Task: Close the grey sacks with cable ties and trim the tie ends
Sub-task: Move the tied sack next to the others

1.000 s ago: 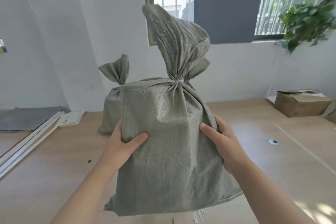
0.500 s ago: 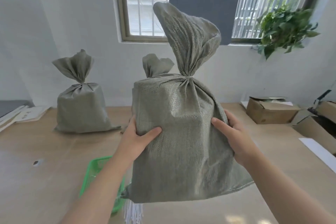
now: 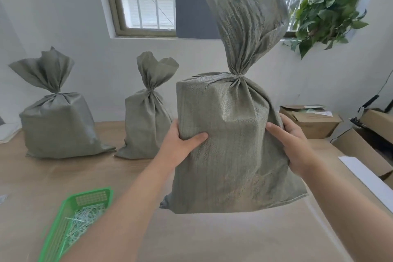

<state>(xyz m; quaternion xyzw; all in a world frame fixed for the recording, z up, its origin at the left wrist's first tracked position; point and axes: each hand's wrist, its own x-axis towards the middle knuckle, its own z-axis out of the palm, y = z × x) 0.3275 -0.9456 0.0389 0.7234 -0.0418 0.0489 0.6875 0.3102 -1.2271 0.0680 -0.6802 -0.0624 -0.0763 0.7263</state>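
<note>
Risk-wise, from the left: the basket (image 3: 90,198) of white strips (image 3: 83,221) sits on the table (image 3: 42,176) just beside the left forearm, so a dipped elbow could knock it.

The left sack (image 3: 57,125) and middle sack (image 3: 146,125) stand tied at the back. Both look a bit slouchy, so bumping a third one against them might tip one over.

The left hand (image 3: 180,140) grips one side of the held sack (image 3: 229,144), thumb in front, and the right hand (image 3: 295,144) grips the other side the same way. That sack hangs in the air above the table, neck already cinched. It's only a pinch on woven fabric, so I'd guess it slides if the load shifts.

Hard to see:
- I can't make out the tie at its neck or whether the tail is trimmed.
- The fingers behind the sack are hidden.
- The boxes (image 3: 310,119) on the right are partly cut off.
</note>
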